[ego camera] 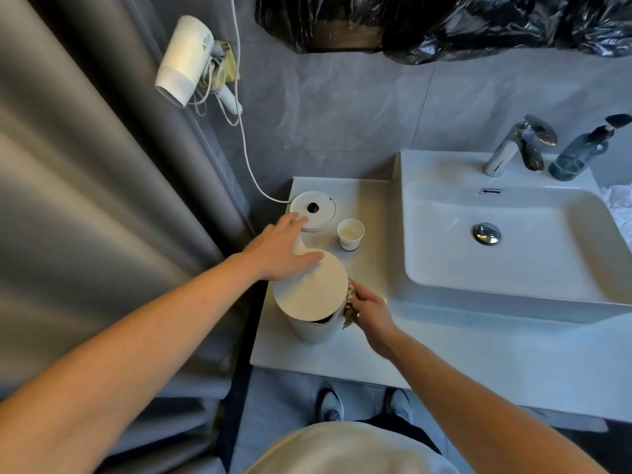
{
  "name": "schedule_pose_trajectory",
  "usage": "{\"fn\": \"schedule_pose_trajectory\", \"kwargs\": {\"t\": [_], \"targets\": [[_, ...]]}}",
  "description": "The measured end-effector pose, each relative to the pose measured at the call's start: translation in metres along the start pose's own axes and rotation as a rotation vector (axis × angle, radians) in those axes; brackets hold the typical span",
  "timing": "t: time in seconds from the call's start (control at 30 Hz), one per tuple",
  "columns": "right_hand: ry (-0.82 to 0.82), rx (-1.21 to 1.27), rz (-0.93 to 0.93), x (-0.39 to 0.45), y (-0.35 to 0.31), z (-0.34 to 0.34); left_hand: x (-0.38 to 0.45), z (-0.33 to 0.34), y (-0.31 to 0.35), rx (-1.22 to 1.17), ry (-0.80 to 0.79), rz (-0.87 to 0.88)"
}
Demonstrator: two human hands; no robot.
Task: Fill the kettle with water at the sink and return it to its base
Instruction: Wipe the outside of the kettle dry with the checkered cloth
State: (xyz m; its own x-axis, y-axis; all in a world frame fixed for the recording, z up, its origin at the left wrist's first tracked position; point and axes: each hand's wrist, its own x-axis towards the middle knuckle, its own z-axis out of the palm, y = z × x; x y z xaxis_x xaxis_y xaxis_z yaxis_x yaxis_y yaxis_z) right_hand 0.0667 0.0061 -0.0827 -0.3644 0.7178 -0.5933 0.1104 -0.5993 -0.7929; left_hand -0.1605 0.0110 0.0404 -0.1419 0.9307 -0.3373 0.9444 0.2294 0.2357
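While on kettle (pixel 309 292), left fingers (pixel 290 222) outspread.

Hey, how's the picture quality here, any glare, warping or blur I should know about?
Head view: wide-angle warping bows the curtain and counter edges; glare on the tap and bin bags; the kettle and both hands look sharp, corners softer.

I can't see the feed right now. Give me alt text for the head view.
A white kettle stands on the counter, off its round base; the left hand rests on its lid while the right hand presses a crumpled cloth to its side. A paper cup and sink sit to the right.
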Motion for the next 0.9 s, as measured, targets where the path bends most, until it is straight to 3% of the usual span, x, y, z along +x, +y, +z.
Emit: {"fn": "schedule_pose_trajectory", "kwargs": {"t": [0.1, 0.23, 0.37, 0.53, 0.7, 0.9], "targets": [[0.024, 0.027, 0.045, -0.017, 0.035, 0.007, -0.006, -0.003, -0.023, 0.100, 0.022, 0.340], [-0.003, 0.059, 0.088, -0.029, 0.065, 0.019, 0.007, 0.004, -0.025, 0.242, 0.096, 0.433], [0.012, 0.104, 0.043, -0.025, 0.053, 0.021, 0.024, 0.017, -0.027, 0.333, 0.183, 0.448], [0.104, 0.093, -0.016, -0.010, 0.021, 0.010, 0.027, 0.024, -0.026, 0.262, 0.205, 0.265], [0.148, 0.091, -0.117, 0.007, -0.012, -0.001, 0.014, 0.037, -0.017, 0.226, 0.232, -0.045], [0.148, 0.076, -0.034, -0.011, 0.024, 0.013, 0.006, 0.042, -0.006, 0.128, 0.191, -0.284]]}}
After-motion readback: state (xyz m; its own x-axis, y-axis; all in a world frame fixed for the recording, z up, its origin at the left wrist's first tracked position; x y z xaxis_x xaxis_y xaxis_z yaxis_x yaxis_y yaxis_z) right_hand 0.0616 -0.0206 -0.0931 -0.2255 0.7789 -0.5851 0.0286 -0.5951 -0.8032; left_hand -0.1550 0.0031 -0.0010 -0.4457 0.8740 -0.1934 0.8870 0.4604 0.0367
